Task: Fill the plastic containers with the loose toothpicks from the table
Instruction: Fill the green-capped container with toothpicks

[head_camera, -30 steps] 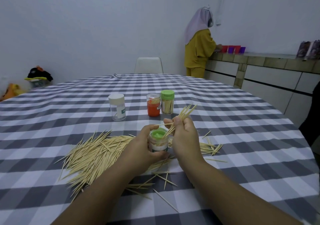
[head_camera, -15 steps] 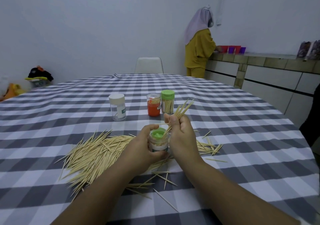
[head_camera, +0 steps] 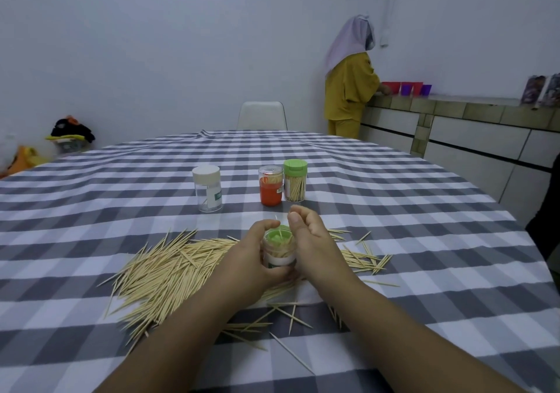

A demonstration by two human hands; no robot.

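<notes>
The left hand (head_camera: 253, 259) is wrapping its curled fingers and thumb around the side of a small clear container (head_camera: 278, 250) with a green rim, holding it upright on the checked tablecloth (head_camera: 394, 210). Toothpicks are already standing inside this container, and one is sticking up above its mouth on the far side.

The right hand (head_camera: 309, 238) is sitting just right of the container, touching its side, with fingers loosely curled above the mouth. Whether the thumb and forefinger are pinching a toothpick cannot be told; nothing is plainly showing between them.

The main heap of loose toothpicks (head_camera: 169, 268) is lying left of the held container, fanning out toward the near edge. A smaller scatter (head_camera: 362, 257) is lying right of the container, beyond the right hand. A few stray picks are lying nearer than the container, between the two forearms.

Beyond the container, three others are standing upright: a white-capped clear container (head_camera: 208, 188) to the far left, an orange container (head_camera: 270, 186) almost straight behind, and a green-lidded container (head_camera: 295, 179) touching or just beside the orange one on its right, holding toothpicks.

Far beyond the container, a white chair (head_camera: 262, 116) is standing at the table's far edge, and a person in yellow clothing (head_camera: 348, 89) is standing at a tiled counter (head_camera: 454, 110).
</notes>
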